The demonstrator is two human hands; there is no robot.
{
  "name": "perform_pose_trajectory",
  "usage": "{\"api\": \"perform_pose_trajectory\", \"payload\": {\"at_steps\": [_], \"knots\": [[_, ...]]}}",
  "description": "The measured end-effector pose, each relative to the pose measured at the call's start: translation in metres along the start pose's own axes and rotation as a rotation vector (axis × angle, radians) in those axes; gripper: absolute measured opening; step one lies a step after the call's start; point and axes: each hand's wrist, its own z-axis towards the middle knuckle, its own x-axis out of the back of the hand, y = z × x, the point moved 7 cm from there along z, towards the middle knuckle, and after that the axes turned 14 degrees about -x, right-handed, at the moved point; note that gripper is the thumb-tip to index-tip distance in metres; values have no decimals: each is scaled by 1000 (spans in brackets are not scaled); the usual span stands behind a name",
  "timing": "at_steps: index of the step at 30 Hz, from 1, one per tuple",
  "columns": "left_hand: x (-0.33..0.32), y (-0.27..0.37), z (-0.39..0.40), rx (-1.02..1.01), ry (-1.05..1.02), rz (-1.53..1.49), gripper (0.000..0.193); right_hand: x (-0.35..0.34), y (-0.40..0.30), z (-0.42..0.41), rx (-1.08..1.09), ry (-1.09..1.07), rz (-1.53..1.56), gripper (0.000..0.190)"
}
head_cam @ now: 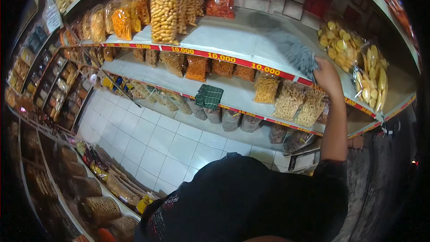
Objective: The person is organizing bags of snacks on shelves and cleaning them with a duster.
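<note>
My right hand (326,75) grips a fluffy grey duster (295,52) at its near end. Its far end is blurred over the bare white surface of the upper shelf (228,35). To the right of the hand stand clear bags of yellow chips (341,45) and of long pale chips (372,77). A bag of red snacks (220,2) is at the back of this shelf, and a tall bag of peanuts in shells (164,10) stands further left. My left hand is out of view.
A folded green checked cloth (209,96) hangs over the edge of the middle shelf (231,94), where bagged snacks (266,89) stand. Dark bags (231,120) line the bottom shelf. White floor tiles (158,141) lie below. More stocked shelves (90,178) run along the left.
</note>
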Motion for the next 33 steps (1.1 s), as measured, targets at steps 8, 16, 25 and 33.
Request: {"api": "perform_pose_trajectory", "payload": {"at_steps": [8,16,25,33], "knots": [[-28,-65,-94,236,30,-101,61,-9,-51,-14,-138,-141,-128,42],[-29,-36,-163,226,109,-301,56,-63,4,-93,-144,-470,751,51],[9,-26,-175,64,161,-150,55,-223,-3,-123,-231,-252,106,38],[74,-22,-150,-154,111,90,55,-287,-3,-140,-308,-37,-318,39]]}}
